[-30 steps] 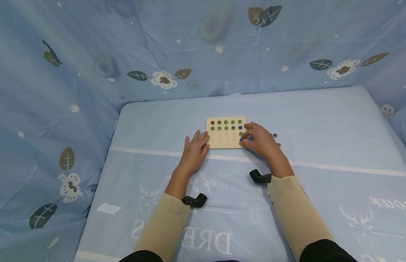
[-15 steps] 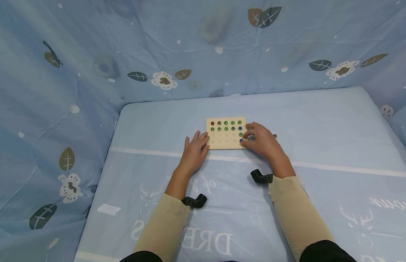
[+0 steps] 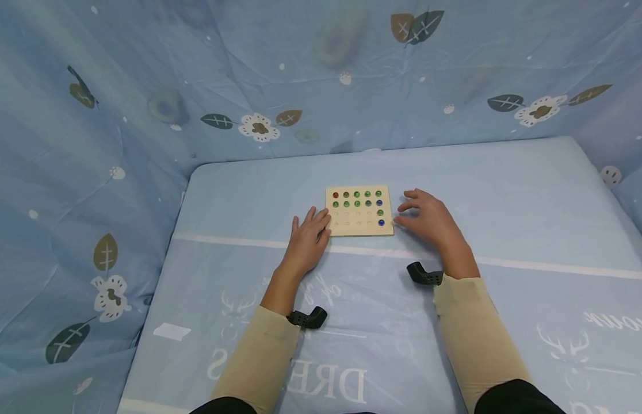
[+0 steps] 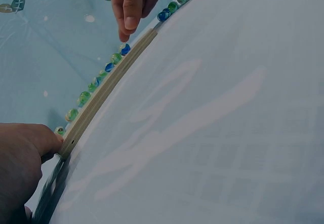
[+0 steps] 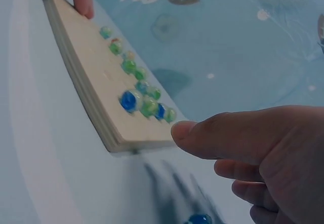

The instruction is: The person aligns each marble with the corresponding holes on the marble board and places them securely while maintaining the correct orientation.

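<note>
A pale wooden board (image 3: 354,230) with rows of round hollows lies on the table. Glass marbles fill its two far rows; in the right column below sit a green marble (image 3: 380,213) and a blue marble (image 3: 381,222). My left hand (image 3: 308,238) rests at the board's left edge, fingers stretched over its rim. Just off the right edge, my right hand (image 3: 430,218) hovers with loosely bent fingers, and nothing shows between thumb and fingers. Past the board in the left wrist view, loose marbles (image 4: 172,6) lie on the table; the right hand hides them in the head view.
A light blue printed cloth (image 3: 507,201) covers the table, and a patterned curtain (image 3: 321,75) rises behind it. A white paper slip (image 3: 172,330) lies at the near left. Black wrist cameras (image 3: 310,318) sit at both cuffs.
My right hand has drawn back to the right, off the board's edge, uncovering the blue marble at the near right corner. The loose marble seen beside it is now hidden. The left hand stays put.
</note>
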A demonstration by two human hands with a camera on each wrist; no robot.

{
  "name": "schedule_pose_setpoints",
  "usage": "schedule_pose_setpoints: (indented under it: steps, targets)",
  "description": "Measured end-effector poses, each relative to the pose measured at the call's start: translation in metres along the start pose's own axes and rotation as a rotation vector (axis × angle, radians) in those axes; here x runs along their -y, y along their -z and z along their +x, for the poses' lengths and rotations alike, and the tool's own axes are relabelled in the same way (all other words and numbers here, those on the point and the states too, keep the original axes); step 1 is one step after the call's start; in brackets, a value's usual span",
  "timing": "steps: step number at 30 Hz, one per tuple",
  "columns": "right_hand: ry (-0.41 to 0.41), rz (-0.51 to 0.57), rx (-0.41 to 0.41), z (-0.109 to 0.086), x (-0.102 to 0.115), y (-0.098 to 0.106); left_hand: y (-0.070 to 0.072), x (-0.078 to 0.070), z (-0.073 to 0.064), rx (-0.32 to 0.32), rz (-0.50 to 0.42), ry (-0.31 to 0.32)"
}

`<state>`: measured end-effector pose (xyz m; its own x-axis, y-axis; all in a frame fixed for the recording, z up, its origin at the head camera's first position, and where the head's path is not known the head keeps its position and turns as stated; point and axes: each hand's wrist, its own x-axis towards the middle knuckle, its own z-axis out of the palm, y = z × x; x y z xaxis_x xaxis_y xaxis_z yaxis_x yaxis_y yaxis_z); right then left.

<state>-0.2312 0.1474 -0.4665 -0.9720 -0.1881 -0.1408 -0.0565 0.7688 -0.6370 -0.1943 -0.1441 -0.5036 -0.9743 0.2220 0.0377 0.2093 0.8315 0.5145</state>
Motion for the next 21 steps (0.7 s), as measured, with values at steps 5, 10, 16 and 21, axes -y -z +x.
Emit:
schedule_pose_setpoints:
  steps: [5, 10, 16, 21]
  targets:
    - [-0.035, 0.008, -0.023, -0.002, -0.009, 0.009, 0.0, -0.002, 0.0, -0.004, 0.014, 0.004]
    - [-0.068, -0.017, -0.041, -0.003, -0.017, 0.017, 0.0, -0.002, 0.0, -0.002, 0.016, 0.004]
    - [-0.112, -0.008, 0.011, -0.005, -0.026, 0.024, 0.001, -0.001, 0.001, 0.003, 0.017, 0.0]
    - [-0.113, 0.003, 0.063, -0.006, -0.03, 0.028, 0.001, 0.0, 0.001, 0.001, 0.011, -0.007]
